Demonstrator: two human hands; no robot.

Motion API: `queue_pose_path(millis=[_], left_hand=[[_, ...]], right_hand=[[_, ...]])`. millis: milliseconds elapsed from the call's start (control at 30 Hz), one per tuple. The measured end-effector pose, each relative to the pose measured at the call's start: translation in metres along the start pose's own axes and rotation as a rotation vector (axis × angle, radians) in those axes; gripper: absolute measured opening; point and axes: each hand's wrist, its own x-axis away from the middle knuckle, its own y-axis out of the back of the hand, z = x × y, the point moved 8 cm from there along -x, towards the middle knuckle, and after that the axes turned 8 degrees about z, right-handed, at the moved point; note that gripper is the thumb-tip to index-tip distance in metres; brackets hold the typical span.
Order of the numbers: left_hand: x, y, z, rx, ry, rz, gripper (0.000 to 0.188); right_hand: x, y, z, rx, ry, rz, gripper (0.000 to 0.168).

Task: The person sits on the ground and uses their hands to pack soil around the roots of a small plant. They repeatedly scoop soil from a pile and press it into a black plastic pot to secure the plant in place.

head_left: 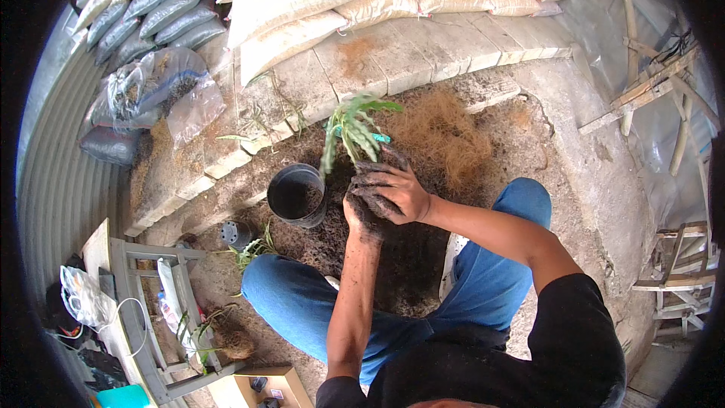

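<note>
Both of my hands are coated in dark soil and cupped together around the base of a leafy green plant [357,124]. My left hand [359,209] supports it from below and the left side, while my right hand [391,190] presses over it; the root end is hidden between them. The leaves point away from me. Part of a teal-handled tool [380,137] shows behind the leaves. A black plastic pot [295,195] with soil inside stands just left of my hands. Dark loose soil [408,266] lies on the ground below them.
Brown fibre [447,136] is heaped at the right. A small black pot [235,233] and cut leaves [257,249] lie at the left. Filled sacks [300,0] are stacked beyond a concrete block ledge [351,71]. A wooden bench frame [147,252] and cardboard box [289,385] are lower left.
</note>
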Motion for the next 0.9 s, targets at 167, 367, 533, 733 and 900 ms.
queue_pose_path(millis=[167, 367, 533, 733, 900], left_hand=[[0.007, -0.012, -0.027, -0.138, -0.026, -0.226, 0.034], [0.025, -0.038, -0.052, -0.061, 0.014, -0.261, 0.038], [0.031, -0.025, -0.067, -0.049, -0.035, -0.291, 0.037], [0.037, -0.027, -0.078, -0.036, -0.085, -0.355, 0.038], [0.045, -0.018, -0.076, -0.015, -0.067, -0.460, 0.040]], right_hand=[[-0.003, -0.016, -0.019, -0.188, -0.087, 0.071, 0.057], [0.021, -0.036, -0.133, -0.855, -0.797, -0.167, 0.070], [0.082, -0.114, -0.185, -0.143, -0.861, 0.594, 0.057], [0.170, -0.232, -0.149, 0.079, -0.471, 0.898, 0.059], [0.227, -0.267, -0.160, 0.135, -0.725, 0.935, 0.059]])
